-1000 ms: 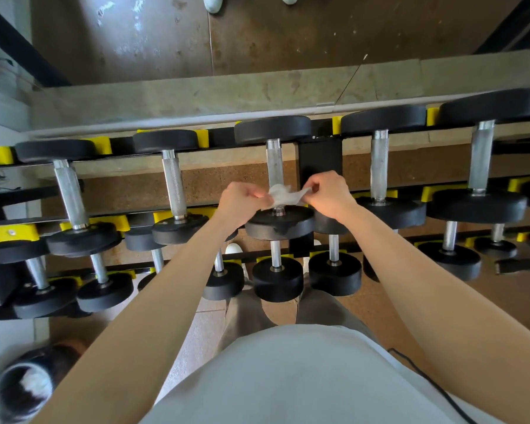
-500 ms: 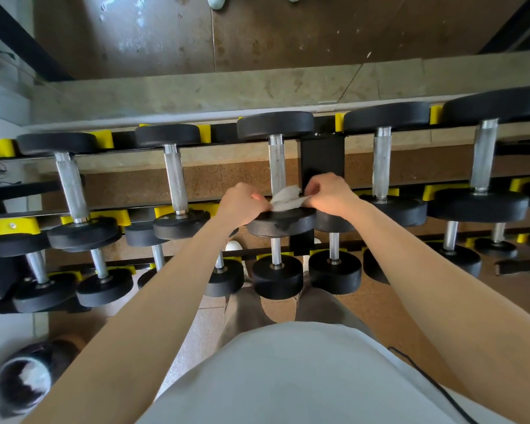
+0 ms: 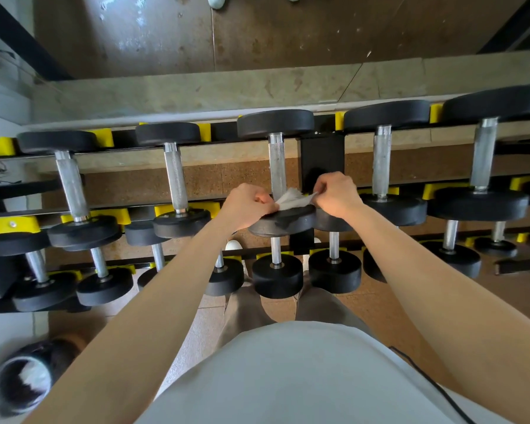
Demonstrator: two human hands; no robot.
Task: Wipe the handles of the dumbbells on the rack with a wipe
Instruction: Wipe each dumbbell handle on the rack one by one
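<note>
A white wipe is stretched between my left hand and my right hand, each pinching one end. It lies across the near end of the knurled steel handle of the middle dumbbell on the top shelf, just above that dumbbell's near black head. Other black dumbbells with steel handles sit left and right of it on the black and yellow rack.
Lower shelves hold smaller dumbbells close to my legs. A dark round container stands on the floor at the lower left. A concrete ledge runs behind the rack.
Both hands with the wipe have stayed near the close end of the middle handle; the wipe now lies flatter across it, pulled tighter between the hands.
</note>
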